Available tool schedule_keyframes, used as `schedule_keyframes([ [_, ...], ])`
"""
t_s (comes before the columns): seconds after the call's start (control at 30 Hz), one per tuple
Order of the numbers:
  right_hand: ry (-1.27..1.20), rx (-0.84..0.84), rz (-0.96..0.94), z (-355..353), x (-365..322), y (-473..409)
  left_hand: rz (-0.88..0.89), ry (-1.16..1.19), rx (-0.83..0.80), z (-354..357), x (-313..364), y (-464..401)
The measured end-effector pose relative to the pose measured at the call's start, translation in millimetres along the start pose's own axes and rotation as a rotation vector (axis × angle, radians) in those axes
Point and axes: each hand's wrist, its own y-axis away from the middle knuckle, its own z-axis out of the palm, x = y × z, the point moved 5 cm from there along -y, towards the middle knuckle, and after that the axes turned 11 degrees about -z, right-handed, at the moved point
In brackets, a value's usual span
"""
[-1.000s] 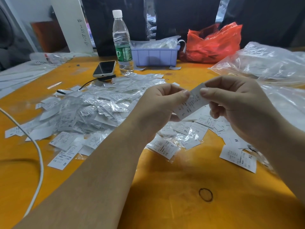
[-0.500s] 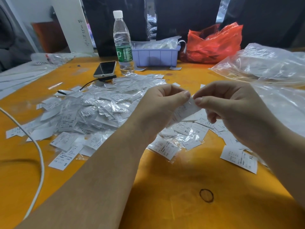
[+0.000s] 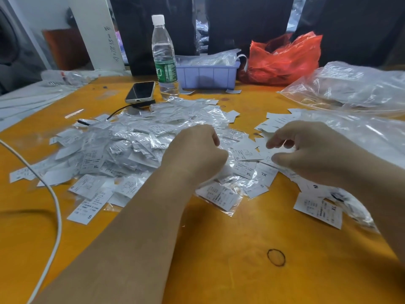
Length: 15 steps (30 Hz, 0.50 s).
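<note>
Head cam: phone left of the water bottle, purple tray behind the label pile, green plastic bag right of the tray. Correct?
Not quite: the plastic bag right of the purple tray is red, not green; the head view shows it. The rest holds: phone left of the water bottle, tray behind the label pile.

White labels (image 3: pixel 244 153), black print; orange table (image 3: pixel 219 270); red bag (image 3: pixel 282 60).

Orange tabletop (image 3: pixel 219 281), white post (image 3: pixel 96 29), dark backdrop (image 3: pixel 252 18) behind.
</note>
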Motion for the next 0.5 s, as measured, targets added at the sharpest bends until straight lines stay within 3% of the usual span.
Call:
schedule_keyframes([
  [0.2,0.143,-0.299,0.077,21,-5,2,0.107,-0.066,0.089,1,10,6],
  [0.5,0.093,-0.125,-0.026,20,-8,1,0.164,-0.043,-0.039,11,17,12],
])
